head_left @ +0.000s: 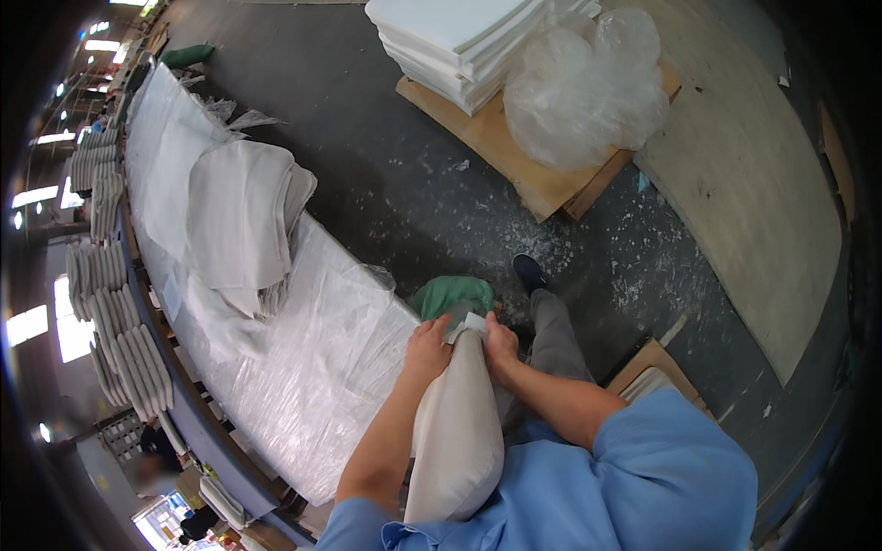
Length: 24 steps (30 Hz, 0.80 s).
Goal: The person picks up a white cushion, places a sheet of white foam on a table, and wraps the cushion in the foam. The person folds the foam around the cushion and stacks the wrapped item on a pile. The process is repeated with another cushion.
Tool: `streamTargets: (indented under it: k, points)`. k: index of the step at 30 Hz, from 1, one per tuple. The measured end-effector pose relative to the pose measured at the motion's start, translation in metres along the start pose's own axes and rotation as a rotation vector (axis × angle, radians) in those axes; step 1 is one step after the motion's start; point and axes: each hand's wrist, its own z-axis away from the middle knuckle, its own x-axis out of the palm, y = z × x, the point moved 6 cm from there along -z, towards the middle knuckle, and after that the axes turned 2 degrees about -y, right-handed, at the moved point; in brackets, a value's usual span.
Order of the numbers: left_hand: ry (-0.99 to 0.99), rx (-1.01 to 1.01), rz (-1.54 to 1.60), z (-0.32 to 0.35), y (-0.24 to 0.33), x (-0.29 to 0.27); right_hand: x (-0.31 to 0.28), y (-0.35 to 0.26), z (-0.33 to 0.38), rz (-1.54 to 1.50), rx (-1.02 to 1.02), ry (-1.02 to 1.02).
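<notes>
The long off-white cloth-covered cushion has its narrow end between the left hand and right hand. Both seemingly pinch its edges.

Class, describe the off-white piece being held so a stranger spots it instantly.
Start from the long plastic-covered table on the left. Right of its near end, a cloth-like piece lies between the person's forearms. Unlike the flat sheets piled on the table, it bulges, narrowing toward the left hand and right hand holding its far end.
</notes>
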Motion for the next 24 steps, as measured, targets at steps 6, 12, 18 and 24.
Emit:
streamTargets:
  k: [6,12,18,24]
  points:
    - [0.011,-0.149,0.209,-0.035,-0.006,0.026,-0.005,-0.012,-0.007,0.156,0.009,0.015]
    - [-0.054,-0.296,0.212,-0.056,-0.025,0.044,0.018,-0.017,-0.023,0.098,0.083,0.029]
    - [-0.132,-0.369,0.178,-0.077,-0.035,0.072,0.018,-0.029,-0.057,1.032,-0.092,0.151]
    - [-0.076,-0.443,0.156,-0.091,-0.028,0.066,0.016,-0.010,-0.093,1.195,-0.160,0.116]
